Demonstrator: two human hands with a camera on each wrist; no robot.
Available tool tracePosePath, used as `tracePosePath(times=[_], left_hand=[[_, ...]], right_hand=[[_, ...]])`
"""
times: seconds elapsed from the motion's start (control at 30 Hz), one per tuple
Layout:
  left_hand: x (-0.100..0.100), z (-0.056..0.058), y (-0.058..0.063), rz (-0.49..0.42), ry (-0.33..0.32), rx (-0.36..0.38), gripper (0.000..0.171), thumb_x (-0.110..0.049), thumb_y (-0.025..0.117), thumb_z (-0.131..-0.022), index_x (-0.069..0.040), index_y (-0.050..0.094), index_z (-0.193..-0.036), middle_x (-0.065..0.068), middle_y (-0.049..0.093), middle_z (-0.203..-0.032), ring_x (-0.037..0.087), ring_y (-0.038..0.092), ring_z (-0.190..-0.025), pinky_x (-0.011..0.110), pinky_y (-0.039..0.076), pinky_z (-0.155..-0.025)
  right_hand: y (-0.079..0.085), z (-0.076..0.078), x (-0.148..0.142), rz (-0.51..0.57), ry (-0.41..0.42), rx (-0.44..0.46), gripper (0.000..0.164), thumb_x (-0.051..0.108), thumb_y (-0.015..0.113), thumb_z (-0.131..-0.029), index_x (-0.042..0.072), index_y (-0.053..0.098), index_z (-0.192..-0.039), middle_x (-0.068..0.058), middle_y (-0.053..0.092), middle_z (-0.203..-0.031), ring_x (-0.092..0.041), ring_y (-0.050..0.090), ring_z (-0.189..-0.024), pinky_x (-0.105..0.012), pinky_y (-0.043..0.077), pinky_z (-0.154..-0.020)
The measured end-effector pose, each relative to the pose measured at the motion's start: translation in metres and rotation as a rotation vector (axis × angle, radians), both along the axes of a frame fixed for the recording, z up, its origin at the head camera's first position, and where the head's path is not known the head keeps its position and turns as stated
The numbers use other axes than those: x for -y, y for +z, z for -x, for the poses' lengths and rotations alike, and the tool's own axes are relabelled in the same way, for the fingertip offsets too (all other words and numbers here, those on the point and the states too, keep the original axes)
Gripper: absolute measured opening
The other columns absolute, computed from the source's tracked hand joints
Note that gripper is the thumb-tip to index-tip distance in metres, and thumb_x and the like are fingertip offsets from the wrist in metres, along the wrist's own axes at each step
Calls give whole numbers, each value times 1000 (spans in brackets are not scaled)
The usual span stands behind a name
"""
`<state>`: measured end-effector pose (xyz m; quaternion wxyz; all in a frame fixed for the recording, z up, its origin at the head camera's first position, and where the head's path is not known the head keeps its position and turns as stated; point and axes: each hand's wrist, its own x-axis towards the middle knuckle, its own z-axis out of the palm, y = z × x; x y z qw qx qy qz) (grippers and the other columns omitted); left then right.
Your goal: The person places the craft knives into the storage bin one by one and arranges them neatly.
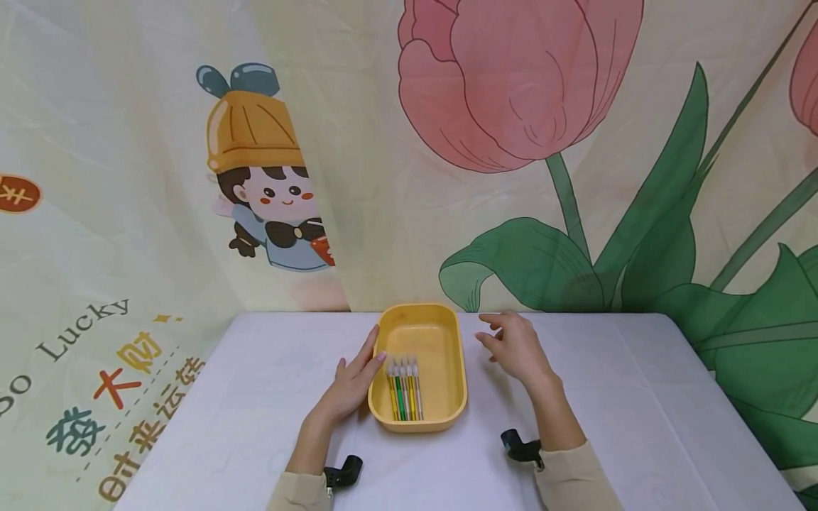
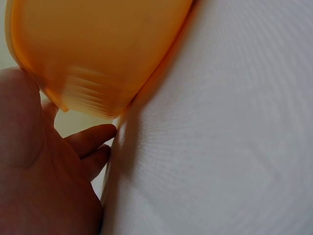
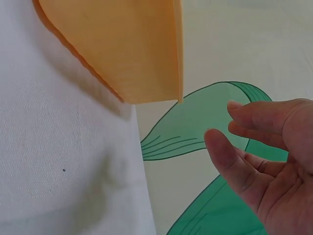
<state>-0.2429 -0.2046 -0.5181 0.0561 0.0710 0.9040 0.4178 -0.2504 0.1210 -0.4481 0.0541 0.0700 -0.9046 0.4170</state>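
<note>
A yellow plastic tray (image 1: 441, 341) with rounded corners and raised walls lies on the table. Inside it, toward the near left, several slim pencil-like sticks (image 1: 402, 397) in yellow, green and silver lie side by side, their pale clear tips pointing away. My left hand (image 1: 350, 387) holds the tray's left side: the thumb laps over the rim and the index finger runs along the outer wall, while the other fingers hang free beneath. To the right of the tray, my right hand (image 1: 516, 348) hovers with loosely bent, parted fingers and holds nothing.
A white cloth (image 1: 268, 369) covers the table. Behind its far edge hangs a printed curtain (image 1: 371, 177) with tulips and a cartoon figure. Each wrist wears a small black camera, the left one (image 1: 348, 471) and the right one (image 1: 519, 446).
</note>
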Motion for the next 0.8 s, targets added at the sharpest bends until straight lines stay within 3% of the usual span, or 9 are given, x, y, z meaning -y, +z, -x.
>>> tracePosePath(times=[0.3,0.63,0.8], left_hand=[[0,0,0,-7,-1,4,67,-65,31,-107,-45,5,-166,-13,16,-173,28,23,-161,63,-17,-126],[0,0,0,-8,7,6,65,-63,32,-108,-46,6,-166,-13,17,-173,27,22,-161,63,-16,-127],[0,0,0,-11,10,16,62,-58,33,-110,-48,5,-165,-14,16,-173,26,21,-161,62,-17,-126]], right_hand=[[0,1,-11,3,-7,30,44,12,77,-95,4,68,-137,-18,64,-117,-18,68,-67,-24,60,-56],[-4,4,-24,9,-31,39,44,11,76,-95,3,67,-137,-21,63,-119,-28,71,-82,-25,62,-59],[-4,5,-27,16,-41,47,44,11,77,-95,3,67,-137,-20,63,-118,-25,69,-82,-25,62,-60]])
